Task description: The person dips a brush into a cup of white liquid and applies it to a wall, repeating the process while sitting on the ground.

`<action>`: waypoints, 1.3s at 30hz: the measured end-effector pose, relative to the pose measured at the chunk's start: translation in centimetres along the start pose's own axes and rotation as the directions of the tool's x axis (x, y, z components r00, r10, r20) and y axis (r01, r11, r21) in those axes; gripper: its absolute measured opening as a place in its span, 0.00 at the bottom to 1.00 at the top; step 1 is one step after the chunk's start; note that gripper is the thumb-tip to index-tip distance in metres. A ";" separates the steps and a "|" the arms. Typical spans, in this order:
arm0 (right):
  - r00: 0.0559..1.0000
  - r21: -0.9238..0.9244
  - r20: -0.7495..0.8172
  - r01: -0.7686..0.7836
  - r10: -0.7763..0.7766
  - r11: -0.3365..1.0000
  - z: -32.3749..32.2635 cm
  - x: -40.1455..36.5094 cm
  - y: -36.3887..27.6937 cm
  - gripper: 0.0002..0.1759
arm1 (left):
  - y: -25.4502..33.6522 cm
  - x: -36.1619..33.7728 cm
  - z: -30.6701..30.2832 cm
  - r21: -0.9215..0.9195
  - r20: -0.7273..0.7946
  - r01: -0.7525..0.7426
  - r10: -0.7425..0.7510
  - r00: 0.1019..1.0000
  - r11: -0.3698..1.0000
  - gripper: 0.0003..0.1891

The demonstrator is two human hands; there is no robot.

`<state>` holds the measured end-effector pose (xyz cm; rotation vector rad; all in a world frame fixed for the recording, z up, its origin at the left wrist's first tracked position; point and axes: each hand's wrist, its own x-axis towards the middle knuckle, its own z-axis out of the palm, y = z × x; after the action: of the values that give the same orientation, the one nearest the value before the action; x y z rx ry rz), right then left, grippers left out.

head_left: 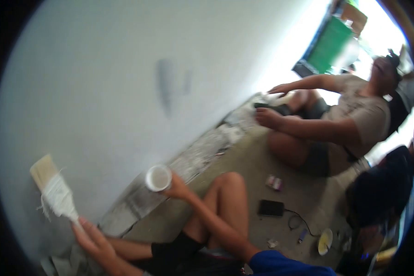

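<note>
My left hand (94, 244) is closed round the handle of a wide paintbrush (57, 191). Its pale bristles point up and to the left, close to the wall, and white wrapping with loose strands covers its middle. My right hand (176, 186) grips a white cup (159, 178), its round mouth turned toward me, in front of the wall's base. Inside the cup the surface looks pale. The light wall (101, 101) fills the left and middle of the view and carries dark grey smudges (164, 85).
Another person (354, 110) sits on the floor against the wall at right. On the floor (244, 156) lie a black phone (271, 208) with a cable, a small pink-and-white pack (274, 182) and a yellowish bowl (325, 242). A rough stone ledge (202, 149) edges the wall.
</note>
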<state>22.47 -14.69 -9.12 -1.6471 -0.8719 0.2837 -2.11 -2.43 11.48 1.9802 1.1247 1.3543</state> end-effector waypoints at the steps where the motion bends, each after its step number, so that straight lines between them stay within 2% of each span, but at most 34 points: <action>1: 0.990 0.042 -0.023 0.139 -0.138 0.989 0.6 0.6 1.4 0.46 | -1.3 0.4 0.8 -0.070 0.033 -0.014 0.016 0.999 0.997 0.21; 3: 0.999 0.045 0.030 0.025 -0.027 0.999 0.4 0.8 -0.6 0.43 | -4.7 0.9 1.2 0.058 0.387 0.008 -0.030 0.922 0.998 0.22; 5: 1.000 0.009 0.019 0.000 0.000 1.000 -0.7 0.5 -3.6 0.42 | -8.3 -2.2 5.4 0.101 0.235 -0.200 0.172 0.957 0.975 0.19; 7: 0.999 -0.009 0.027 -0.025 0.026 1.000 -1.0 0.6 -4.3 0.41 | -7.6 -6.1 5.9 0.117 0.449 -0.054 -0.004 0.893 0.992 0.18; 9: 1.000 0.011 0.013 0.014 -0.015 1.000 -0.6 0.6 -2.9 0.42 | -8.9 -8.2 4.4 0.317 0.668 -0.033 -0.198 0.718 0.948 0.18; 12: 1.000 0.008 0.006 0.015 -0.015 1.000 -0.8 0.0 -2.9 0.45 | -7.8 -9.3 1.3 0.290 0.619 -0.020 -0.171 0.766 0.957 0.21; 13: 0.997 0.011 0.041 -0.071 0.071 0.997 -0.7 -0.2 -1.6 0.50 | -6.4 -9.0 -0.1 0.363 0.480 -0.179 -0.019 0.877 0.914 0.22; 14: 0.996 -0.088 -0.034 -0.084 0.081 0.993 0.2 -0.7 1.6 0.48 | -3.3 -7.2 -1.5 0.344 0.431 -0.156 -0.008 0.903 0.926 0.21; 15: 0.993 -0.137 0.033 -0.107 0.113 0.985 -0.5 -0.6 1.0 0.50 | -0.3 -5.2 -2.5 0.344 0.368 -0.134 -0.002 0.930 0.929 0.21; 16: 0.981 -0.073 0.096 -0.162 0.168 0.984 -0.9 -0.1 -0.6 0.49 | 1.2 -3.6 -2.7 0.197 0.238 0.043 -0.090 0.967 0.980 0.21; 17: 0.981 -0.049 0.095 -0.167 0.171 0.985 -0.9 0.2 -0.3 0.45 | 2.1 -2.3 -2.6 0.002 0.090 0.177 -0.176 0.980 0.984 0.21; 18: 0.973 -0.041 0.168 -0.153 0.158 0.987 -1.7 0.8 -3.2 0.42 | 3.0 -0.9 -2.6 0.019 0.034 0.102 -0.102 0.994 0.995 0.20; 19: 0.985 -0.083 0.140 -0.094 0.105 0.992 -1.6 0.6 -2.6 0.39 | 3.7 0.5 -2.4 0.029 -0.009 0.022 -0.022 1.000 0.999 0.19; 21: 0.978 -0.086 0.119 -0.159 0.169 0.983 -1.8 0.7 -3.6 0.39 | 3.7 2.0 -2.0 0.184 0.112 -0.018 -0.003 0.994 0.983 0.16; 23: 0.979 -0.081 0.123 -0.152 0.162 0.985 -1.6 0.5 -4.3 0.39 | 2.9 1.3 -0.6 0.303 0.269 0.043 -0.129 0.954 0.952 0.15; 25: 0.981 -0.091 0.109 -0.154 0.164 0.984 -1.6 0.3 -4.8 0.38 | -2.1 -2.7 2.6 0.288 0.223 0.022 -0.090 0.971 0.957 0.15; 27: 0.976 -0.085 0.115 -0.176 0.185 0.981 -1.6 0.5 -5.0 0.38 | -4.8 -5.7 3.8 0.343 0.408 0.113 -0.257 0.876 0.932 0.14; 28: 0.975 -0.078 0.130 -0.172 0.181 0.982 -1.5 0.4 -4.8 0.38 | -6.4 -7.2 3.6 0.353 0.396 0.120 -0.264 0.880 0.928 0.14; 30: 0.981 -0.065 0.116 -0.151 0.158 0.986 -1.6 0.8 -4.2 0.38 | -7.4 -8.4 3.5 0.432 0.508 0.046 -0.285 0.813 0.901 0.14; 31: 0.981 -0.064 0.120 -0.144 0.151 0.988 -1.6 1.2 -3.9 0.38 | -7.8 -8.7 3.5 0.432 0.501 0.048 -0.284 0.817 0.901 0.14; 33: 0.978 -0.040 0.138 -0.154 0.158 0.987 -1.5 0.6 -3.2 0.36 | -4.4 -7.3 1.0 0.377 0.502 -0.017 -0.189 0.844 0.926 0.13; 35: 0.975 -0.051 0.154 -0.155 0.162 0.987 -1.6 0.9 -4.3 0.34 | -1.4 -4.2 -0.7 0.259 0.385 -0.191 0.080 0.920 0.947 0.11; 37: 0.968 -0.067 0.176 -0.169 0.178 0.983 -1.7 0.6 -4.6 0.33 | 4.1 0.6 -2.3 0.086 0.226 -0.014 -0.006 0.974 0.996 0.10; 38: 0.973 -0.077 0.167 -0.148 0.159 0.986 -1.7 0.6 -4.6 0.32 | 4.2 1.5 -1.6 0.089 0.229 -0.013 -0.007 0.973 0.996 0.10; 39: 0.978 -0.085 0.157 -0.127 0.139 0.988 -1.6 0.6 -4.7 0.31 | 4.3 2.1 -0.9 0.049 0.127 -0.072 0.065 0.990 0.996 0.10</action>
<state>22.07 -15.37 -4.20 -1.7737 -0.9037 0.4893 -1.03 -3.03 16.17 2.1283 1.0534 1.2261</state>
